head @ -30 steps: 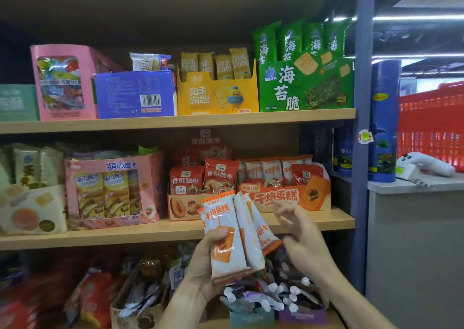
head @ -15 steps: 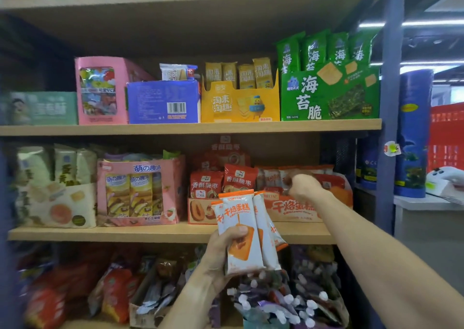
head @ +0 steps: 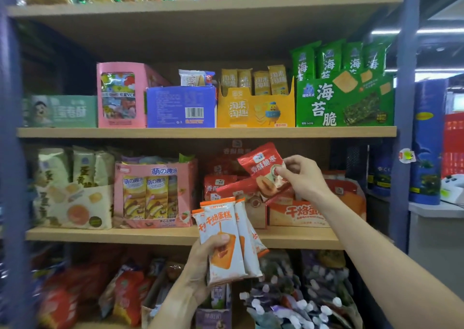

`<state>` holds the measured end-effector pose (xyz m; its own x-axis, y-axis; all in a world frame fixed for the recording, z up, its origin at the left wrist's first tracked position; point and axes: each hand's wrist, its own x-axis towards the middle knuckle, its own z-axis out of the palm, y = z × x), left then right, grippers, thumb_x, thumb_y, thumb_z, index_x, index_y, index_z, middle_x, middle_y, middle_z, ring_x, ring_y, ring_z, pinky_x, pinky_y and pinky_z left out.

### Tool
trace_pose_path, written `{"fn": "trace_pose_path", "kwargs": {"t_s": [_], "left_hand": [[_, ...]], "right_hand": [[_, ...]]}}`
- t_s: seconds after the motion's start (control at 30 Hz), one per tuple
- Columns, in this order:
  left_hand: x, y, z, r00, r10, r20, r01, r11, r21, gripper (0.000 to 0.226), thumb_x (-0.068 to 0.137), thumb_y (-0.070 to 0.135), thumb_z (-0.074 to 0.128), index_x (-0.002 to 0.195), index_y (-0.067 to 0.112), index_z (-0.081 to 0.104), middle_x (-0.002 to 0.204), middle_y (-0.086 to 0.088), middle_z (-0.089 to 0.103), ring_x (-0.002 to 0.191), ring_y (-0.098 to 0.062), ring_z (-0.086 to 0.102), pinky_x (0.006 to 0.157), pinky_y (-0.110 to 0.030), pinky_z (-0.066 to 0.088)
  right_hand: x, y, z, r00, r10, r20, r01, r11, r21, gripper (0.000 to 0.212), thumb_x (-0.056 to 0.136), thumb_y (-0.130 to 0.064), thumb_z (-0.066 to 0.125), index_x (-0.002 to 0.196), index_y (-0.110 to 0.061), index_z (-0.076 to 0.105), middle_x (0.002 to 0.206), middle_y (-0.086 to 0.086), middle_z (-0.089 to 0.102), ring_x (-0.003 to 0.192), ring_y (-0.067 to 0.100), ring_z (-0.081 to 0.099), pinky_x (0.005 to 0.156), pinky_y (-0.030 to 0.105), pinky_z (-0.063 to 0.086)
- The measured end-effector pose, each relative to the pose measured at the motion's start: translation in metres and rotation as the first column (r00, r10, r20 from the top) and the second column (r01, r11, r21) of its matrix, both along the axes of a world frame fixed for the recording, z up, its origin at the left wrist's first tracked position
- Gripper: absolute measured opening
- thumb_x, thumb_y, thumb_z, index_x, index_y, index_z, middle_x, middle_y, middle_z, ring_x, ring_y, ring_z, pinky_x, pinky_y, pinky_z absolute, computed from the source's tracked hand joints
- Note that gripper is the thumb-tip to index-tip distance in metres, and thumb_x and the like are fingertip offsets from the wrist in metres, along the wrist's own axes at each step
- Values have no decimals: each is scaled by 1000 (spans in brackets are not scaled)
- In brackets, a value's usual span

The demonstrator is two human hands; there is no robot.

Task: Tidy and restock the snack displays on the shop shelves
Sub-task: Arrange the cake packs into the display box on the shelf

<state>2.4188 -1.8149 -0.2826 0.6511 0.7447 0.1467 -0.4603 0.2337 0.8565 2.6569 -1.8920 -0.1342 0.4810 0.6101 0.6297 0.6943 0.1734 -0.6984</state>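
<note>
My left hand grips a fanned bunch of white and orange cake packets in front of the middle shelf's edge. My right hand pinches a red jujube snack packet, tilted and lifted above the red display boxes. Below it stand the orange cake display box and a smaller box with more red packets. The cake box's inside is partly hidden by my right arm.
On the middle shelf's left stand a pink biscuit box and a cream egg-yolk snack box. The upper shelf holds green seaweed, yellow, blue and pink boxes. Loose packets crowd the bottom shelf. A blue upright bounds the right.
My right hand reached into the boxes on the middle shelf and has come up pinching a red packet. The left hand keeps the cake packets. The camera has tilted up.
</note>
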Motion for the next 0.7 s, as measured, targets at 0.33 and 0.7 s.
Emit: {"fn": "trace_pose_path", "kwargs": {"t_s": [0.33,0.7], "left_hand": [[19,3,34,997,49,61,-47,998,-28,88,57,23,93,136,4,60,126,-24,69,118,-43,66,104,-65,48],[2,16,30,1000,11,-13,-11,999,44,84,57,25,94,132,5,62,119,-22,72,103,-37,72,92,-53,57]], "right_hand": [[-24,32,-4,963,-271,-15,271,962,24,33,89,-33,74,114,-14,63,103,0,66,103,22,65,89,40,55],[-37,49,-9,1000,-11,-3,11,994,110,23,91,-22,75,107,-18,59,98,-9,65,90,2,62,70,14,47]]}}
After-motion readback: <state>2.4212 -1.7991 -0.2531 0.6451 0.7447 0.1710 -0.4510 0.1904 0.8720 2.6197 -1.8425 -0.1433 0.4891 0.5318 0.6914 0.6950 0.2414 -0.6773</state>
